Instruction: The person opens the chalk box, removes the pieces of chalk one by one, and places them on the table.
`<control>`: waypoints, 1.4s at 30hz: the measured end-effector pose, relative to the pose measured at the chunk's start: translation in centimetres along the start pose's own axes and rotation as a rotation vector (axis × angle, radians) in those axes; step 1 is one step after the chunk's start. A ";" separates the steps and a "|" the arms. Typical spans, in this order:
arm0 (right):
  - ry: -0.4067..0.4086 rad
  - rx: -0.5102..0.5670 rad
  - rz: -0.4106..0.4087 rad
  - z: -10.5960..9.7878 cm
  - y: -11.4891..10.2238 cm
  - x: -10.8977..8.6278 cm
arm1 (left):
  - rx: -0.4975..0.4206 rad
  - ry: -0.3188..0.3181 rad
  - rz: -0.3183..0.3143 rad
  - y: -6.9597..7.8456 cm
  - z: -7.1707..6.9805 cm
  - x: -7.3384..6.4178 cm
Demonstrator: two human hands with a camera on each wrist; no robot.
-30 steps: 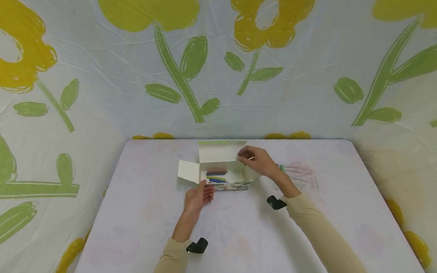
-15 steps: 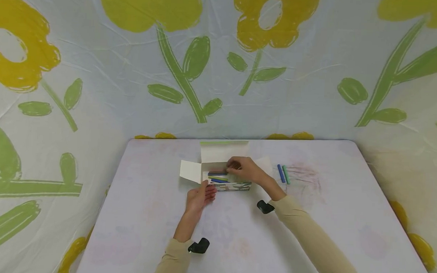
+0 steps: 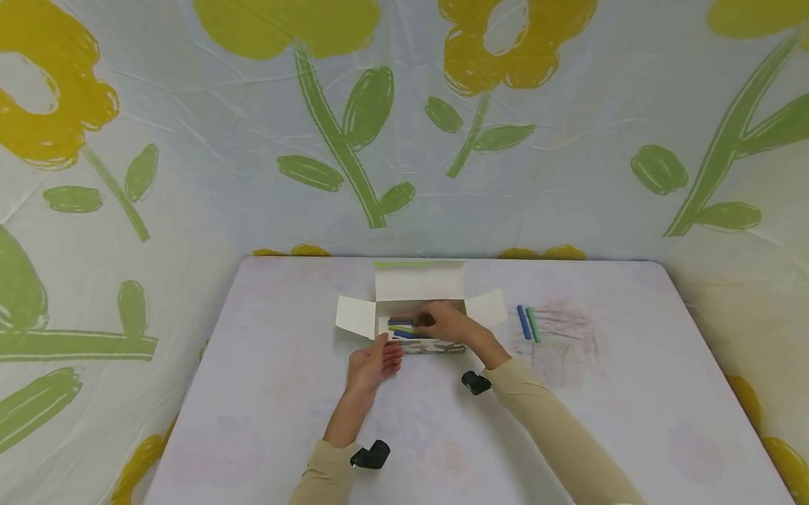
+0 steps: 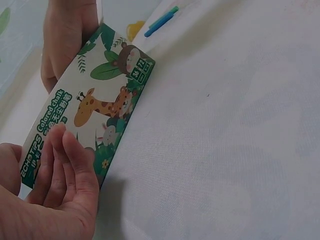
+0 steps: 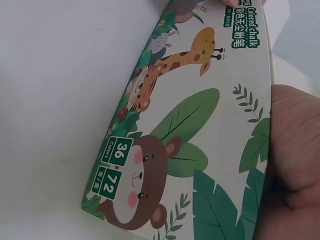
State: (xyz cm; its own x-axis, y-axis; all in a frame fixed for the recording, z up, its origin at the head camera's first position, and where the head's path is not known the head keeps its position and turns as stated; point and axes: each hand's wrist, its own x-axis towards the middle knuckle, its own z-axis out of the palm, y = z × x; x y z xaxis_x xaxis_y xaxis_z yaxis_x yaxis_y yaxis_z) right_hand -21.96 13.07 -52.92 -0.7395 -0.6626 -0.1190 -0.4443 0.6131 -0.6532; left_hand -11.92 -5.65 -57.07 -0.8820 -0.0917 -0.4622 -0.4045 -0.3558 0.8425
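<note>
An open chalk box point(image 3: 434, 348) with animal pictures stands near the table's far edge, its flaps spread. Several coloured chalk sticks point(image 3: 402, 328) lie inside at its left. My left hand point(image 3: 372, 363) holds the front left corner; in the left wrist view, the thumb is at the rim and the fingers point(image 4: 75, 160) lie against the printed front. My right hand point(image 3: 445, 322) reaches over the right half into the box, near the sticks. Its fingertips are hidden by the hand and the box wall, so whether they hold chalk does not show.
A blue chalk stick point(image 3: 524, 322) and a green chalk stick point(image 3: 533, 324) lie side by side right of the box. Chalk smudges point(image 3: 569, 329) mark the table beyond them. The box's side flaps point(image 3: 355, 316) stick out. Flowered cloth point(image 3: 235, 128) surrounds the table.
My right hand has moved left and down, from above the box's right end to inside it, uncovering the blue and green sticks. The left hand keeps its place on the box.
</note>
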 end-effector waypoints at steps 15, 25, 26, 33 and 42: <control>-0.119 -0.076 0.037 0.3 -0.8 1.7 | -0.012 -0.024 -0.001 0.1 0.0 0.1; -0.120 -0.103 -0.045 0.9 -1.9 2.3 | 0.011 -0.002 0.014 -0.1 0.0 -0.1; -0.123 -0.109 -0.045 0.9 -2.1 2.3 | 0.012 -0.002 0.012 -0.1 0.0 -0.1; -0.123 -0.135 -0.042 0.0 -2.8 1.5 | 0.004 -0.012 0.015 -0.1 0.0 -0.1; -0.097 -0.084 -0.107 -1.4 -2.1 -0.1 | 0.010 0.001 0.013 -0.3 0.0 0.0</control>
State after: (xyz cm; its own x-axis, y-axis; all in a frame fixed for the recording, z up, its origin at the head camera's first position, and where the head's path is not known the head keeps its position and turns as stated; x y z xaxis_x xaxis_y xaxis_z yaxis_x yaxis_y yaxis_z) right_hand -21.67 12.51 -50.50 -0.6352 -0.7619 -0.1264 -0.5616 0.5681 -0.6016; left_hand -11.82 -5.56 -57.32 -0.8870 -0.0972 -0.4514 -0.3952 -0.3456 0.8511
